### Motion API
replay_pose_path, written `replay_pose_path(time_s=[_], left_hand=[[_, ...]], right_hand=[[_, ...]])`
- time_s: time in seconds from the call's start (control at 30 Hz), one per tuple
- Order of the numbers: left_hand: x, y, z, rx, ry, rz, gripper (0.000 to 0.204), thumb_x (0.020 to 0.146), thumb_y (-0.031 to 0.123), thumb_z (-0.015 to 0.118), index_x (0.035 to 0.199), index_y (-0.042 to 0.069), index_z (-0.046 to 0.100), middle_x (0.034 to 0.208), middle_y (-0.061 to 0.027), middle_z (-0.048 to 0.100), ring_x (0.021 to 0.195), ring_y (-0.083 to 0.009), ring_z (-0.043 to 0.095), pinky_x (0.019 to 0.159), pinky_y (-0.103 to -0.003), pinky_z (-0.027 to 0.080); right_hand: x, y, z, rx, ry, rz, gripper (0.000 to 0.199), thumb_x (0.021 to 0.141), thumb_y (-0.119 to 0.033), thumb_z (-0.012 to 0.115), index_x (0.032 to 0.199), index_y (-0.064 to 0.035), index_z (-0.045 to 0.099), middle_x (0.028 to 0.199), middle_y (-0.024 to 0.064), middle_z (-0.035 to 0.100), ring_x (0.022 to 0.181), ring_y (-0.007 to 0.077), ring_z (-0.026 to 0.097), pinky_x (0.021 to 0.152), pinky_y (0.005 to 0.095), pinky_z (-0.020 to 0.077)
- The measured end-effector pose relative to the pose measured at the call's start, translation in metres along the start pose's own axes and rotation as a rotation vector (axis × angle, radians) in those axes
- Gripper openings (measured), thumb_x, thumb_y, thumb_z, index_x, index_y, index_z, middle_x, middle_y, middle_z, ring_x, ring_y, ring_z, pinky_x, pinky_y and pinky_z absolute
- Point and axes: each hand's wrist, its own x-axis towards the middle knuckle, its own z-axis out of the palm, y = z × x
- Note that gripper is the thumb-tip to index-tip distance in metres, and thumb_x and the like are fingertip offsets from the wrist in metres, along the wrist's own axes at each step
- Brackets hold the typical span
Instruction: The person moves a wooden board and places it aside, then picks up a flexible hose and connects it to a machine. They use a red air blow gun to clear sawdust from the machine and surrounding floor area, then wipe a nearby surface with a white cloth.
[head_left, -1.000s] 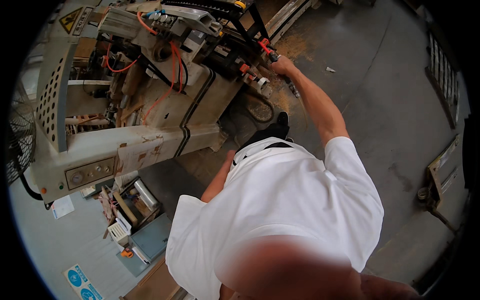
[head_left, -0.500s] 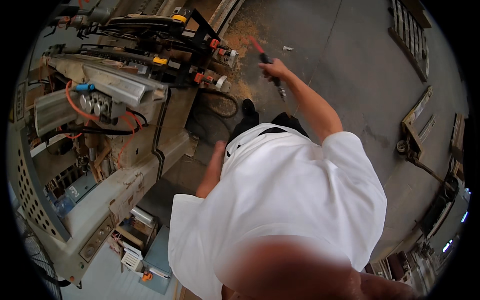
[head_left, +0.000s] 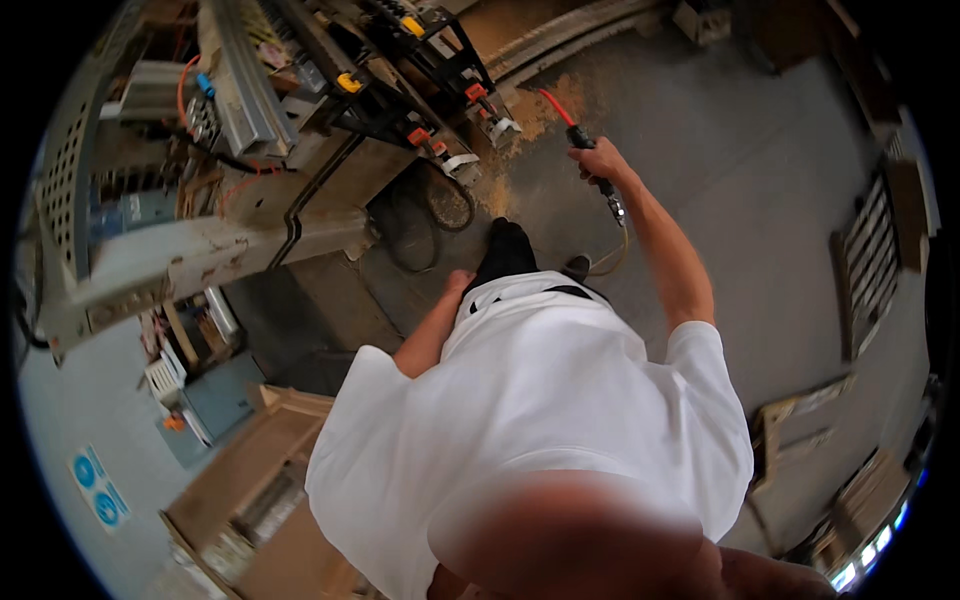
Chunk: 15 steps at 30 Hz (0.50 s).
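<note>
Air blow gun [head_left: 597,170], dark-bodied with a metal nozzle pointing down toward the floor [head_left: 760,200], sits in the right hand [head_left: 600,160] out at the end of an extended arm, above the grey concrete and just right of the sawdust. Nearest the camera is the white shirt [head_left: 530,440], which fills the lower middle of the view. From its left side the bare left forearm hangs down, and the left hand [head_left: 458,282] rests low by the hip; its grip is turned away, so I cannot tell whether it is wide or closed, and nothing shows in it. Dark shoes [head_left: 505,250] stand on the floor just beyond. Farther out, the right hand's grip is wrapped closed around the blow gun's handle. A red hose [head_left: 557,106] runs up and away from the top of the tool, and a thin yellowish line [head_left: 612,258] loops below the nozzle. A pile of sawdust [head_left: 520,120] lies on the floor beyond the shoes. To the left stands a large machine [head_left: 200,240] with cables, orange fittings and a perforated grey panel. Flat boards [head_left: 800,420] lean at the right edge.
</note>
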Motion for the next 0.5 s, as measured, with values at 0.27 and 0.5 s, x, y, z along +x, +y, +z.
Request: replay_pose_path(time_s=[0.27,0.5], left_hand=[[-0.008,0.040,0.022,-0.517,-0.039,-0.144,0.030,0.082,0.025,0.056,0.087,-0.003,0.068,0.086,-0.0192,0.067,0.077,-0.0219,0.061,0.068,-0.042,0.047],[0.014,0.109,0.012,-0.704,0.023,-0.262,0.032,0.084,0.027,0.055,0.095,0.000,0.068,0.087,-0.0163,0.067,0.077,-0.0258,0.063,0.069,-0.040,0.049]], right_hand=[[0.099,-0.124,-0.037,-0.441,0.012,-0.167,0.033,0.081,-0.026,0.061,0.071,0.0055,0.058,0.057,0.0130,0.059,0.047,0.0234,0.059,0.044,0.0356,0.0451],[0.184,-0.155,-0.040,-0.523,-0.096,-0.166,0.031,0.081,-0.022,0.061,0.078,0.0090,0.056,0.060,0.0150,0.059,0.050,0.0241,0.061,0.046,0.0350,0.0489]])
